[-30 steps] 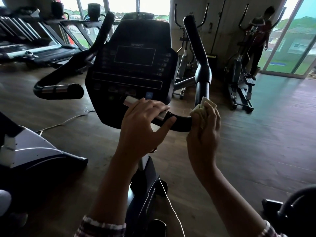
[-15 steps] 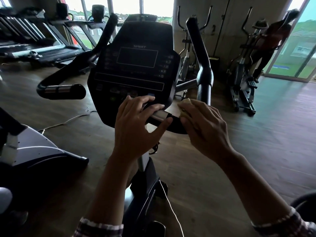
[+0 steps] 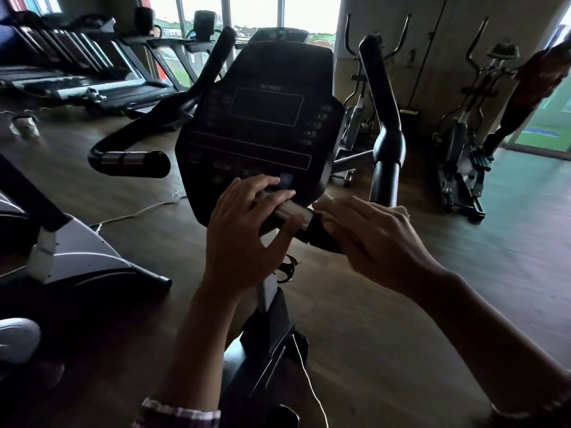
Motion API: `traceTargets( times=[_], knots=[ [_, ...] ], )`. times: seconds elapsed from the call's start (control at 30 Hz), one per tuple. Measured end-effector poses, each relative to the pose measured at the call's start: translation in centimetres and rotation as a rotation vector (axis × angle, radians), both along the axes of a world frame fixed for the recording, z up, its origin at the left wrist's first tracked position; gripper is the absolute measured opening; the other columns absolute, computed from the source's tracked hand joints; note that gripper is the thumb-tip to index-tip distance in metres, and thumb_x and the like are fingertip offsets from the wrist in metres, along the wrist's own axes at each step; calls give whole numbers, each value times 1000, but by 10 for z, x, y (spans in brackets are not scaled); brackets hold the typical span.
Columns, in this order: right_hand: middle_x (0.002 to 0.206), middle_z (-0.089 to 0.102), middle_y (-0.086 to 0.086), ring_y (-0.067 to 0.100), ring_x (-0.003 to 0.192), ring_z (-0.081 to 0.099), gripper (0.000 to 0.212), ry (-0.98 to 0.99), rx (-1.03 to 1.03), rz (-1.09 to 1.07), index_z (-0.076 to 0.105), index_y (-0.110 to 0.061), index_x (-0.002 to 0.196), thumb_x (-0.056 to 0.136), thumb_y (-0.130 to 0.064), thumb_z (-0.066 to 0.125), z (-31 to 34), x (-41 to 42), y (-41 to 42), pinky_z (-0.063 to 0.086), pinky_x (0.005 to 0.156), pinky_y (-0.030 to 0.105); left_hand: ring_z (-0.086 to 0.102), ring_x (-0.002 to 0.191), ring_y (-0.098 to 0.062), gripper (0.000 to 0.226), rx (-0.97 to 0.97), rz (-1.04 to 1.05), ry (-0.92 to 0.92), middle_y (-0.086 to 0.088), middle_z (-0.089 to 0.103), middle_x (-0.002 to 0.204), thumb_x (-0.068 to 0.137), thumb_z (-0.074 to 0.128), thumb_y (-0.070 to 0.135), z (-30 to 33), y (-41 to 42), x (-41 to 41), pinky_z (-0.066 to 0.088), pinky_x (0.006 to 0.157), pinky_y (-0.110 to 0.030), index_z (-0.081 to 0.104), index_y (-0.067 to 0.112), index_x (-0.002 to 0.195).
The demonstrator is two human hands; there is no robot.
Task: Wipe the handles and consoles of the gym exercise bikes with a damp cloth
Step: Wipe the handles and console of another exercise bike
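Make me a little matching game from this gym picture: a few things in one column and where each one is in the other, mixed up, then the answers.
Things:
1. left hand
2. cloth
3. console
4. treadmills

Places:
A. under the right hand, on the near handle
B. along the windows, far left
C. between the bike's two upright handlebars
D. gripping the handle's silver grip just below the console

Pairs: 1-D, 2-A, 3-C, 4-B

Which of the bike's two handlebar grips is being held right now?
The right grip: the left hand wraps it and the right hand presses a cloth there. The left grip is untouched.
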State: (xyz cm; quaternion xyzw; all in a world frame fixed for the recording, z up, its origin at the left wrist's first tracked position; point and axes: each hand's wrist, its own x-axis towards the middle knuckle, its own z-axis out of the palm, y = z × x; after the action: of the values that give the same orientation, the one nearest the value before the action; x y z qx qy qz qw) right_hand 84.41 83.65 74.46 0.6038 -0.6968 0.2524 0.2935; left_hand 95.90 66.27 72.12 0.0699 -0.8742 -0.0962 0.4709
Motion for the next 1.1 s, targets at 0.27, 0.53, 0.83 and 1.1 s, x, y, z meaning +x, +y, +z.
traceTargets(
  times=[0.27,0.53,0.83,1.1],
  knots=[
    [96,64,-9,5,73,62,41,-249,184,56,60,-21,112,99,-45,30,25,8,-31,55,59,27,52,123,-21,38,38,29,130,-8,64,119,96,47,34,-2,-12,-1,40,106,-41,68,8,113],
    [133,52,-10,-21,61,41,67,-84,445,232,30,-22,148,91,-57,33,24,-17,-8,42,57,1,44,131,-21,38,132,7,171,-4,58,123,98,45,33,-12,-6,-7,36,110,-38,64,7,118],
    [122,58,0,-1,73,58,61,-235,347,230,43,-14,141,94,-50,28,22,-3,-28,53,62,16,46,131,-17,34,164,11,237,-5,56,129,96,46,19,-14,-10,-10,34,109,-29,60,1,120],
    [90,41,-25,-8,75,50,26,-523,422,156,50,-37,114,94,-46,36,36,7,-63,39,63,12,55,118,-20,39,181,-134,210,-13,61,121,99,41,26,-12,-34,-11,41,102,-25,61,-2,115]
  ],
)
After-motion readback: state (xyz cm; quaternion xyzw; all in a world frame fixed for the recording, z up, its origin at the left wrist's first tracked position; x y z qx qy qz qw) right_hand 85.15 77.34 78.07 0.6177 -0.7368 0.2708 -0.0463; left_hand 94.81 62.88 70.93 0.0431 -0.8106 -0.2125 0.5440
